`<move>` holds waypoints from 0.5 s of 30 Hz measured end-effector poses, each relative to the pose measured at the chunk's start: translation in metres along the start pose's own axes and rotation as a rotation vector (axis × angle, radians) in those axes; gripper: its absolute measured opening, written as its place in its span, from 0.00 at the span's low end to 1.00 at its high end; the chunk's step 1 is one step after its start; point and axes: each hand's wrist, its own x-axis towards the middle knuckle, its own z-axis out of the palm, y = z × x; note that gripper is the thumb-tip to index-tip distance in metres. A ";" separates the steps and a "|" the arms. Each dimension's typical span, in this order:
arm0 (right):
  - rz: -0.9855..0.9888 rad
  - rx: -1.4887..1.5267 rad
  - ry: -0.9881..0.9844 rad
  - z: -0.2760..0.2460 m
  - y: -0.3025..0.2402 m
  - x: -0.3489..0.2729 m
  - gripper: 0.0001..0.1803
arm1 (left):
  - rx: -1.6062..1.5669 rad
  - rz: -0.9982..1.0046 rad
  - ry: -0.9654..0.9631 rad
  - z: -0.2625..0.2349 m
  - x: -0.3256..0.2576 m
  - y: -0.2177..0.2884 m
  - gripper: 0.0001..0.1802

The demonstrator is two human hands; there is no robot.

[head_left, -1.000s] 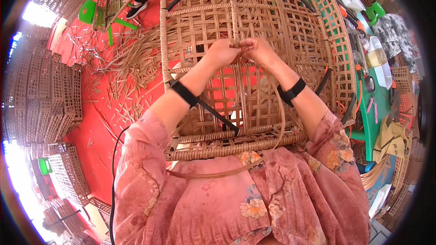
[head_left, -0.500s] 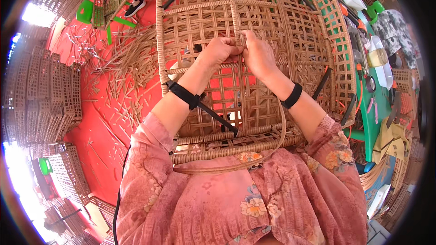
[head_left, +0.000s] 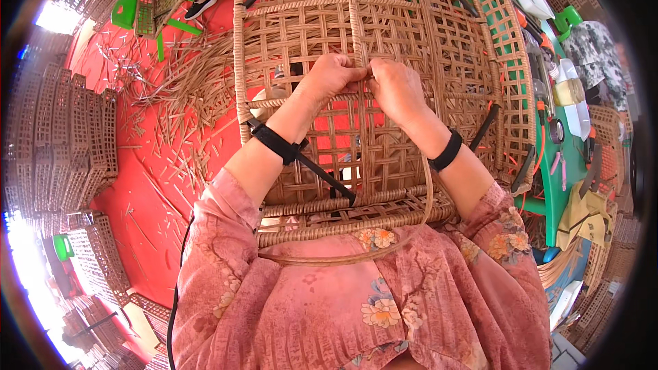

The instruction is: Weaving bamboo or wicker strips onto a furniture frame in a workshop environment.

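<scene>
A large brown woven frame (head_left: 315, 7), open-meshed with wrapped edges, stands before me and reaches to my lap. Both hands meet at its middle rib (head_left: 351, 3), just below where the tight wrapping ends. My left hand (head_left: 332, 77) pinches at the rib with thumb and fingers together. Beside it, my right hand (head_left: 399, 92) is closed, fingers curled, apparently around the end of a long flat weaving strand (head_left: 430, 195). That strand hangs below the right wrist and loops over my lap to the left. The fingertips' exact grip is hidden.
Cut strips (head_left: 192, 106) litter the red floor (head_left: 147, 233) at left, beside stacked woven panels (head_left: 65, 137). A green table (head_left: 558, 195) at right carries tape, pink-handled scissors (head_left: 558, 164) and a white tray (head_left: 576, 99). A person's shoe (head_left: 201, 5) shows at the upper left.
My right hand's raised index finger has curled down and the hand has closed more at the rib. The left hand keeps its pinch. The whole view has shifted slightly.
</scene>
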 end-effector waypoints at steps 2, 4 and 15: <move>0.009 -0.026 0.005 0.001 -0.001 0.000 0.03 | -0.038 -0.005 -0.002 0.000 -0.001 0.000 0.13; 0.086 0.105 -0.017 0.000 -0.002 0.001 0.03 | 0.011 -0.039 -0.011 -0.001 -0.004 0.002 0.09; 0.179 0.511 -0.290 -0.004 0.003 0.010 0.37 | 0.039 -0.018 -0.001 -0.009 0.001 0.000 0.07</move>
